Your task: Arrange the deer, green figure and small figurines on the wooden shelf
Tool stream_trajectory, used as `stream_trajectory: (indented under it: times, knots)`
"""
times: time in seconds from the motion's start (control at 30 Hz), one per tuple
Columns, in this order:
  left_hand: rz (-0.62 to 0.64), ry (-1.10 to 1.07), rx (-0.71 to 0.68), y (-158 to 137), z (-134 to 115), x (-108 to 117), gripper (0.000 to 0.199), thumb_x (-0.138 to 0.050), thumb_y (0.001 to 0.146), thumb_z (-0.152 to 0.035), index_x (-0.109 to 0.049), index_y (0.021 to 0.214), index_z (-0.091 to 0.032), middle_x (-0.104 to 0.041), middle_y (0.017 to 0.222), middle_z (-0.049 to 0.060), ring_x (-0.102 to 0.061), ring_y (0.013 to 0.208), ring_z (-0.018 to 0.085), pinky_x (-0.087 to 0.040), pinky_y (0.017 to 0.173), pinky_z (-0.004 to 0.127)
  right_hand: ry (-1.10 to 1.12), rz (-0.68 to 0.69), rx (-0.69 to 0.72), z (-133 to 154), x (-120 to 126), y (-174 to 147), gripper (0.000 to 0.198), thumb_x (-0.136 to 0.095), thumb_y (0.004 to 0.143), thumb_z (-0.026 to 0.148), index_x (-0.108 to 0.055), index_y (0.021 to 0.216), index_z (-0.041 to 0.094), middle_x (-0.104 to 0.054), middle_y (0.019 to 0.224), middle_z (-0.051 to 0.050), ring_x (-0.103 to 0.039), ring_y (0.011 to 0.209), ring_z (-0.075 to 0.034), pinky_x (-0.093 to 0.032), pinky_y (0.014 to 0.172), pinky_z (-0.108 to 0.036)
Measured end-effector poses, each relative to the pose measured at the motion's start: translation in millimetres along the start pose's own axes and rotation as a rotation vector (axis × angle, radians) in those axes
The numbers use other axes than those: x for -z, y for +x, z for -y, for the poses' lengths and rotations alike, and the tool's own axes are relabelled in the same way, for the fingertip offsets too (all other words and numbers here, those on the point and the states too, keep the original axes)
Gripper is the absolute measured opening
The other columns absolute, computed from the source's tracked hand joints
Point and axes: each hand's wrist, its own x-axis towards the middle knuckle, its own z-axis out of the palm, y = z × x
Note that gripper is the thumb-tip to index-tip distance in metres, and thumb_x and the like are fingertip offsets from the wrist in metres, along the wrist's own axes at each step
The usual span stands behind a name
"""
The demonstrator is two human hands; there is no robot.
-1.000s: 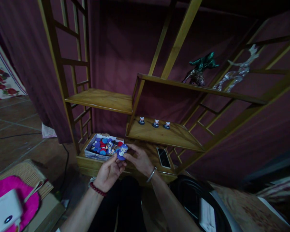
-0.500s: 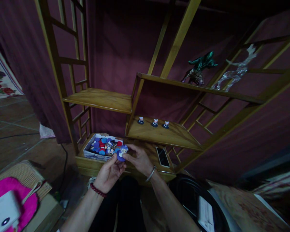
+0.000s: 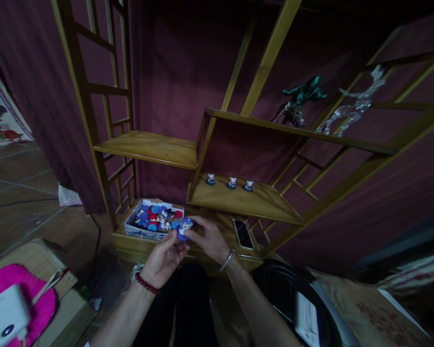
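Observation:
Between both hands, in front of the cabinet, is a small figurine with purple hair and a round purple base. My left hand grips the base from the left, palm turned up. The thumb and fingers of my right hand pinch the figurine from the right. Just behind my left hand stands an open box filled with several small figurines and red, blue and purple round bases. Three small figurines with dark bases stand in a row on the middle shelf.
A phone lies on the cabinet's low board at right. On the upper right shelf stand a green sculpture and a clear deer. At lower left, a white device rests on a pink cloth.
The figurine has shifted very slightly to the right and tilted a little in my fingers. Both hands keep their hold, and everything else is unchanged.

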Motion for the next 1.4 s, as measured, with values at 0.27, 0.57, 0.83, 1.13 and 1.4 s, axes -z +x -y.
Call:
stream_trajectory:
  times: [0.27, 0.57, 0.83, 1.13, 1.4]
  knots:
    - [0.009, 0.014, 0.001, 2, -1, 1, 0.010, -0.061, 0.071, -0.021, -0.058, 0.079, -0.015, -0.061, 0.072, 0.002, -0.057, 0.065, 0.013, -0.039, 0.060, 0.023, 0.001, 0.003, -0.014, -5, -3, -2, 0.032, -0.056, 0.074, 0.033, -0.056, 0.103, 0.019, -0.060, 0.099, -0.004, -0.054, 0.092, -0.016, -0.042, 0.083, -0.031]
    - [0.034, 0.031, -0.001, 7, 1, -2, 0.011, -0.062, 0.069, -0.022, -0.058, 0.077, -0.015, -0.062, 0.071, 0.001, -0.058, 0.066, 0.013, -0.039, 0.060, 0.023, 0.039, -0.034, -0.026, -9, 0, -3, 0.029, -0.055, 0.075, 0.031, -0.056, 0.101, 0.019, -0.061, 0.098, -0.004, -0.055, 0.091, -0.017, -0.043, 0.083, -0.031]
    - [-0.001, 0.054, 0.013, 8, 3, -5, 0.010, -0.062, 0.069, -0.018, -0.059, 0.078, -0.015, -0.062, 0.073, 0.001, -0.059, 0.066, 0.012, -0.040, 0.058, 0.021, 0.022, -0.035, 0.001, -11, 2, -5, 0.024, -0.053, 0.077, 0.029, -0.057, 0.098, 0.018, -0.060, 0.095, -0.004, -0.055, 0.089, -0.016, -0.043, 0.080, -0.029]
    - [-0.055, 0.039, 0.008, 11, 4, -6, 0.008, -0.062, 0.070, -0.016, -0.058, 0.076, -0.015, -0.064, 0.076, 0.002, -0.061, 0.070, 0.013, -0.044, 0.060, 0.020, 0.059, -0.051, -0.020, -13, 2, -5, 0.023, -0.054, 0.077, 0.029, -0.057, 0.097, 0.019, -0.061, 0.094, -0.002, -0.056, 0.087, -0.015, -0.044, 0.080, -0.028]
    - [-0.065, 0.000, -0.023, 11, 5, -6, 0.006, -0.059, 0.071, -0.011, -0.060, 0.076, -0.014, -0.065, 0.079, 0.003, -0.061, 0.075, 0.011, -0.048, 0.075, 0.024, 0.081, -0.072, -0.045, -17, -1, -5, 0.023, -0.055, 0.075, 0.029, -0.058, 0.096, 0.020, -0.061, 0.095, -0.002, -0.057, 0.086, -0.016, -0.046, 0.077, -0.028]
